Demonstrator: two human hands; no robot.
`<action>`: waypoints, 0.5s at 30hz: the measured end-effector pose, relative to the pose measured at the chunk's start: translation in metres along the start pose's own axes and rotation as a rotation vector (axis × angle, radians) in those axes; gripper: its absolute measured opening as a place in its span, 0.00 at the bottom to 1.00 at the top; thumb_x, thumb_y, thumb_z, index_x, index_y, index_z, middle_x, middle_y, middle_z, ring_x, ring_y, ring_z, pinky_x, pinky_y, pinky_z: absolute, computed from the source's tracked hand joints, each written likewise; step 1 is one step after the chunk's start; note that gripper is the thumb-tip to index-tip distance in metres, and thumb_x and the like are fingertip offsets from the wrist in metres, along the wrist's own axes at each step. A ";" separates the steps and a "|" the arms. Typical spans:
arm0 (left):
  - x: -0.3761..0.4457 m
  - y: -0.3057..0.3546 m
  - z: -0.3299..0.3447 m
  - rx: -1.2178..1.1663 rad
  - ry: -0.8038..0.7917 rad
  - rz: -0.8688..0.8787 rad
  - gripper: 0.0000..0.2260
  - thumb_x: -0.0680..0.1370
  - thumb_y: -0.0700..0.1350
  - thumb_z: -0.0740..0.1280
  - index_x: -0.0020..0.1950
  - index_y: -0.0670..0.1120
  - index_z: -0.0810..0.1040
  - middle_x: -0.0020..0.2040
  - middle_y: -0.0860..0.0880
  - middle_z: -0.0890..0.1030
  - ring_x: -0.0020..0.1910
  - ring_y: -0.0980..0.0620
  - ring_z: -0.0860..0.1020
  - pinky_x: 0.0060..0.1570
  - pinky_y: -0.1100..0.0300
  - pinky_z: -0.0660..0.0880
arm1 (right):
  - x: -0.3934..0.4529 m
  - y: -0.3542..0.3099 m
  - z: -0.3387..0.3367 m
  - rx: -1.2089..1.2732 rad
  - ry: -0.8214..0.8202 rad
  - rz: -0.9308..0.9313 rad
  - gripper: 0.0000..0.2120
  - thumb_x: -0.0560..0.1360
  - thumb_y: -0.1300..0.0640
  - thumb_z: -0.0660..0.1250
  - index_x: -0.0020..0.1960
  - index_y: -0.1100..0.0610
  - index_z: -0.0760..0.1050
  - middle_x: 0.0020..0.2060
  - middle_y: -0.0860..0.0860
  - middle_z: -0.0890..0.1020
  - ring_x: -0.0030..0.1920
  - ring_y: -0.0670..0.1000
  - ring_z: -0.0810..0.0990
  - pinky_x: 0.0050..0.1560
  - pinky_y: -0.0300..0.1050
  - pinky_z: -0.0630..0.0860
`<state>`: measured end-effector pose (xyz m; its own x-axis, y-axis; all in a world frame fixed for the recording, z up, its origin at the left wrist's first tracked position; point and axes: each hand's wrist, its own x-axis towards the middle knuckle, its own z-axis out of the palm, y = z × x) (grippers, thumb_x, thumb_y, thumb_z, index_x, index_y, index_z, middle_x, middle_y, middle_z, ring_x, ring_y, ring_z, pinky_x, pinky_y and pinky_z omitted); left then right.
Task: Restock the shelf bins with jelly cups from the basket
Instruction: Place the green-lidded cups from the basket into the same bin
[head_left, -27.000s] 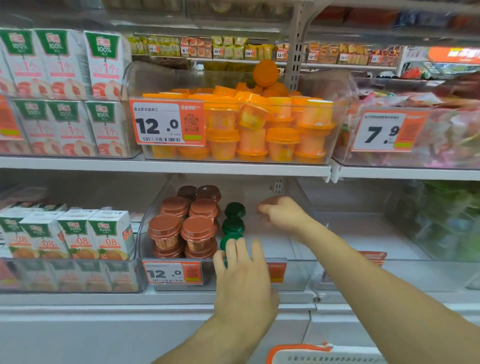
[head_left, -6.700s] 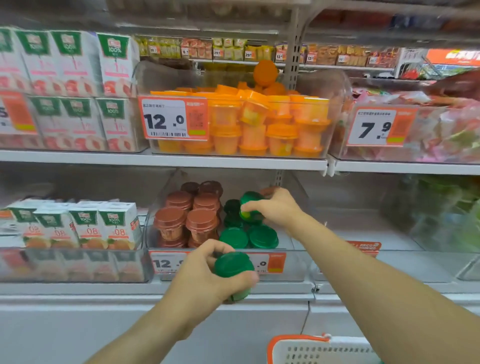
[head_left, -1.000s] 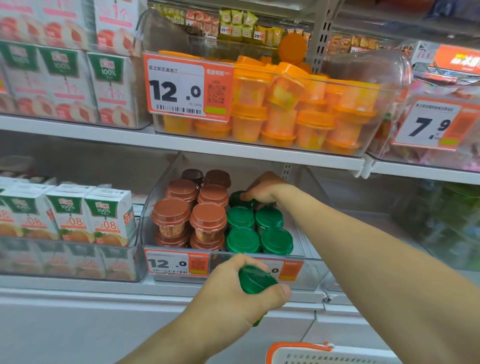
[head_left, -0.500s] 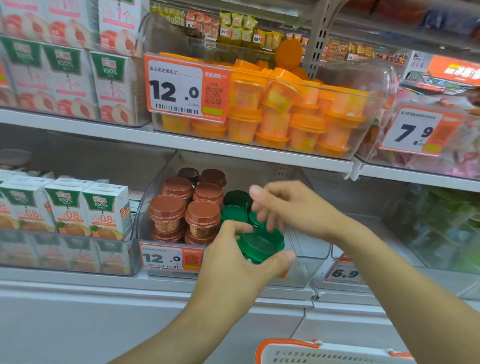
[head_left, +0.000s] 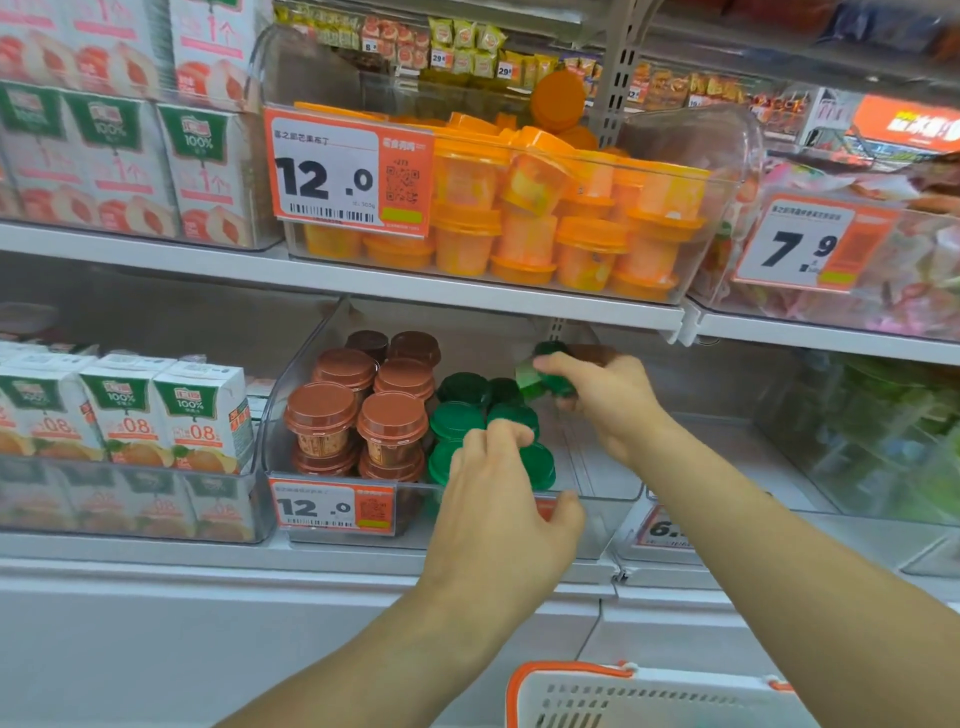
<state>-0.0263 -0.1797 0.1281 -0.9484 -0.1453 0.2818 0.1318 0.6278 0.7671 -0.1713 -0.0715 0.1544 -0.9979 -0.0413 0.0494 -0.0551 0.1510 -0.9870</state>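
My right hand (head_left: 608, 400) holds a green jelly cup (head_left: 545, 376) up in the air inside the clear bin (head_left: 597, 514) on the lower shelf. The cup is tipped over on its side, so its long way runs left to right and its lid end points left, toward the brown cups (head_left: 358, 410). My fingers curl round it from above and my thumb is under it. It hangs over the back of the bin, above the green cups (head_left: 488, 431) that already stand there with their lids up.

Half a second ago my left hand (head_left: 498, 509) had this cup, out in front of the bin, and my right hand was coming to take it. Now the cup is in my right hand and has moved back into the bin. My left hand holds nothing now. Its fingers are loose and a little bent, its thumb sticks out to the right, and its fingertips are at the front green cups; I cannot tell if they touch.

Both arms reach up and forward to the bin. The white basket (head_left: 649, 696) with the orange rim is low down, well below the bin. The orange cups (head_left: 530, 218) sit in the bin one shelf above.
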 end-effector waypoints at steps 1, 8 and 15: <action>0.000 0.000 0.001 0.010 -0.017 -0.001 0.22 0.77 0.52 0.67 0.69 0.53 0.65 0.62 0.57 0.67 0.64 0.56 0.67 0.65 0.61 0.67 | 0.011 0.002 0.005 -0.035 0.050 0.002 0.14 0.68 0.55 0.79 0.50 0.57 0.81 0.46 0.52 0.85 0.46 0.50 0.83 0.43 0.42 0.80; 0.001 -0.003 0.001 -0.051 -0.055 -0.046 0.06 0.76 0.49 0.68 0.52 0.54 0.76 0.41 0.58 0.78 0.43 0.59 0.76 0.49 0.58 0.77 | 0.065 0.026 0.024 -0.435 -0.056 0.103 0.30 0.61 0.45 0.83 0.58 0.57 0.80 0.57 0.53 0.83 0.54 0.52 0.82 0.56 0.47 0.81; 0.001 -0.006 0.003 -0.058 -0.095 -0.047 0.03 0.76 0.49 0.68 0.44 0.52 0.79 0.34 0.57 0.80 0.36 0.58 0.77 0.41 0.59 0.78 | 0.069 0.037 0.029 -0.431 -0.083 0.139 0.28 0.63 0.45 0.82 0.56 0.59 0.80 0.56 0.53 0.83 0.50 0.50 0.82 0.49 0.41 0.80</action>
<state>-0.0286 -0.1815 0.1225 -0.9767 -0.0985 0.1904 0.0999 0.5766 0.8109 -0.2416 -0.0976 0.1170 -0.9918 -0.0675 -0.1085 0.0528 0.5570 -0.8288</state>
